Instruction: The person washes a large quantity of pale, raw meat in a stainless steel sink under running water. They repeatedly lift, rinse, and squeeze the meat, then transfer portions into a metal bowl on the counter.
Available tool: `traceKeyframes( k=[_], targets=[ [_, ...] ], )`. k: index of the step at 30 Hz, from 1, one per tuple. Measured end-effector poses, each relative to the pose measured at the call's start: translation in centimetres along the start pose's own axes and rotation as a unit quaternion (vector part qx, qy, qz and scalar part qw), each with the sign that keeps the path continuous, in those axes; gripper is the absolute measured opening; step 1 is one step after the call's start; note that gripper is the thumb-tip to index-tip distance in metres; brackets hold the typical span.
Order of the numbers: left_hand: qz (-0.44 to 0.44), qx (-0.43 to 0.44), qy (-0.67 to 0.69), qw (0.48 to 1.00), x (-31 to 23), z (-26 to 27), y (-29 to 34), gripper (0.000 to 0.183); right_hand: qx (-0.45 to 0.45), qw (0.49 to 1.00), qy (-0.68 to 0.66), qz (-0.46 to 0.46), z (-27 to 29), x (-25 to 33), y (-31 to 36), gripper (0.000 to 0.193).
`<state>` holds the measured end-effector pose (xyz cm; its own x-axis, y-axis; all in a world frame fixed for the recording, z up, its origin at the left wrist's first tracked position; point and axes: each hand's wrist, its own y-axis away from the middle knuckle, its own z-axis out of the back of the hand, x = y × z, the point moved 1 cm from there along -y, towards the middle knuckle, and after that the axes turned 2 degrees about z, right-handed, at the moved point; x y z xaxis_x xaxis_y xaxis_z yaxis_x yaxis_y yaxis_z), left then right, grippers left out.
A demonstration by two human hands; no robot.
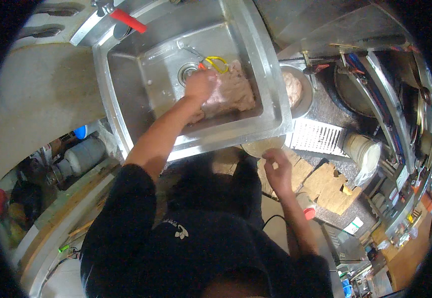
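Observation:
In the steel sink (126,82) lies a broad mass of pale pink raw meat (236,92). My left hand (201,85) reaches down to the meat's left edge, its fingers hidden beneath it. Just beyond that hand a pair of scissors (217,62) with yellow and orange handles rests by the drain (187,73), blades toward the far side. I cannot tell whether the hand touches them. My right hand (279,171) is outside the sink, at its near right corner, fingers curled together. Below its fingertips is a round pan or bowl (263,147), partly under the sink's rim.
A red-handled tap (129,21) stands at the far left of the sink. Right of the sink sit a metal bowl (305,94) with more meat, a slotted metal grate (318,136) and a whitish bucket (362,151). Flattened cardboard (330,186) covers part of the floor near a red-lidded jar (307,206).

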<state>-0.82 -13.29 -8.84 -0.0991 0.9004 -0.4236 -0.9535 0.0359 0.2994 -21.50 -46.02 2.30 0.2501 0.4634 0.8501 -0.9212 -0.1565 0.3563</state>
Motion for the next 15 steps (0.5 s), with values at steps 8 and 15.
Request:
traceKeyframes(
  k=[8,15],
  targets=[
    [0.029,-0.028,-0.189,0.981,-5.2,-8.1,-9.2,0.031,-0.012,0.995,0.055,-0.086,-3.1,-12.4,-1.9,0.034],
    [0.104,0.028,0.208,0.972,-6.5,-1.0,-4.5,0.046,-0.173,0.975,0.099,-0.096,3.9,-2.9,-1.0,0.019]
  ],
)
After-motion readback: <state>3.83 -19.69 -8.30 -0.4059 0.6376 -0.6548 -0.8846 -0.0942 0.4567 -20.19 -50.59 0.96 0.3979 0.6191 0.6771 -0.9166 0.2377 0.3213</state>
